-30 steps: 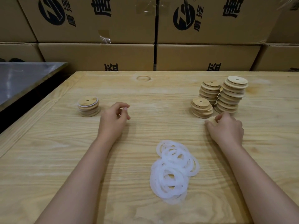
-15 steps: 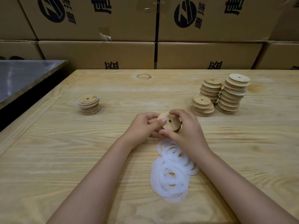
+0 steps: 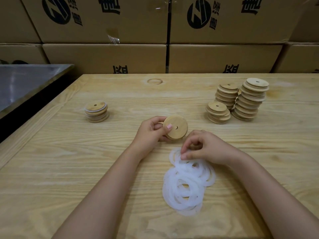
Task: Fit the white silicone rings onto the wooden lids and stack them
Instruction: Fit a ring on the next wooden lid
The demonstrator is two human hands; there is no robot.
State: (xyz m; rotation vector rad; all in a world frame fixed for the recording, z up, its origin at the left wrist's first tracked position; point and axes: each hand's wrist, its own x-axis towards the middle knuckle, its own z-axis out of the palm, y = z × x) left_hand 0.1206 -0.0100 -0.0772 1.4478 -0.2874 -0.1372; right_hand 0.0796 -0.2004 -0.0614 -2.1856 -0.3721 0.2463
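My left hand (image 3: 150, 133) now holds the lid (image 3: 175, 127) alone, just above the table (image 3: 69, 169). Half a second ago both hands had it between them. The fingers curl behind the lid and the thumb presses on its face beside the small hole, so the flat side tilts toward me. It has shifted a little left and away from the rings (image 3: 188, 180) since then.

My right hand (image 3: 203, 147) has let go of the lid and dropped to the near side of it, onto the far edge of the rings. Its fingers are curled, and thumb and forefinger pinch at the rim of the topmost one. No ring is lifted clear of the heap, which lies much as it did before.

A second ago the hands were wide apart, the left idle on the table and the right taking a lid beside the short stack (image 3: 218, 112).

That stack and the two taller ones behind it, the middle stack (image 3: 227, 95) and the tall stack (image 3: 250, 100), hold bare lids and stand unchanged at the right. The fitted stack (image 3: 96, 111), with white showing between its lids, sits as before at the left, well apart from both hands.
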